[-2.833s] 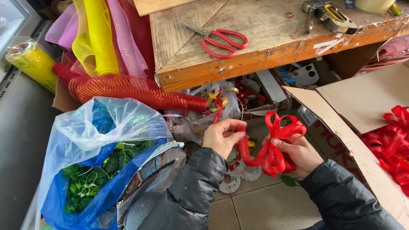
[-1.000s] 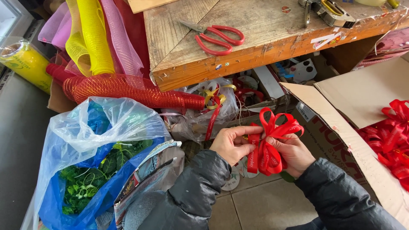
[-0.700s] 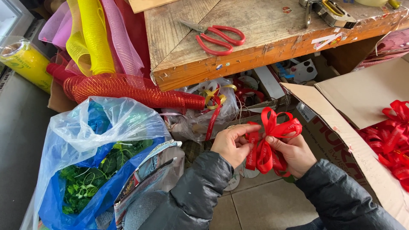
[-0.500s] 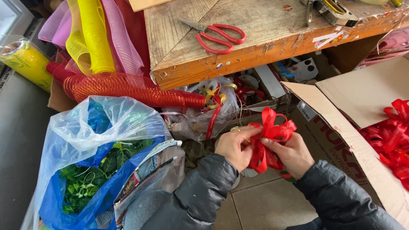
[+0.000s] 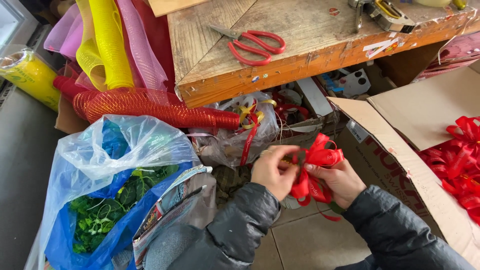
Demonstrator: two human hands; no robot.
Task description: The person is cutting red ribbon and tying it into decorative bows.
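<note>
A red ribbon bow (image 5: pixel 316 170) with several loops sits between both hands, low in front of the wooden table. My left hand (image 5: pixel 272 170) pinches the bow's middle from the left. My right hand (image 5: pixel 339 180) grips it from below and right, with loops sticking up past the fingers and tails hanging down. A thin gold strip shows at the pinch point. Both arms wear dark padded sleeves.
Red-handled scissors (image 5: pixel 252 42) lie on the wooden table (image 5: pixel 310 35). An open cardboard box (image 5: pixel 400 160) at right holds more red bows (image 5: pixel 457 160). Left are a plastic bag of green leaves (image 5: pixel 105 200), a red mesh roll (image 5: pixel 150 107) and yellow and pink mesh rolls (image 5: pixel 107 45).
Both hands have kept hold of the bow and drawn closer together over it. The bow has sunk slightly and its loops look tighter and more bunched.
</note>
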